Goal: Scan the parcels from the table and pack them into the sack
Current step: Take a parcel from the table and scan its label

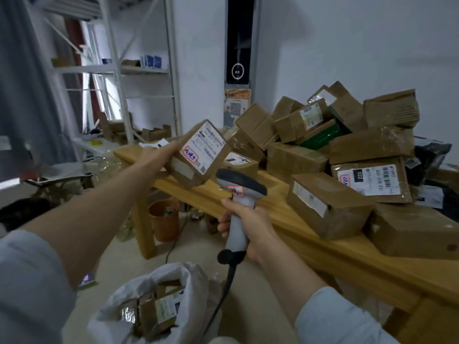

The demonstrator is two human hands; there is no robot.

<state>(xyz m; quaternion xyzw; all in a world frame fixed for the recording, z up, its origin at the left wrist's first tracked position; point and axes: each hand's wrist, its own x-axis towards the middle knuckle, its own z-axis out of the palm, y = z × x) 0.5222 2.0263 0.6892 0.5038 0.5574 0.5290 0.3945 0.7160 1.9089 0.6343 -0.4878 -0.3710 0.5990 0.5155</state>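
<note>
Parcel (198, 155) is held up above the counter (310, 234), gripped by left hand (159, 157) fingers; barcode scanner (239, 194) is clutched in curled right hand (250, 227) fingers. Scanning step, probably: label (206, 147) gets lined up next.

Both arms extended; left hand (157, 158) gripping high, right hand (249, 228) gripping lower

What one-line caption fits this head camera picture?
Left hand holds a labelled parcel before the scanner gripped by the right hand, above an open sack.
</note>
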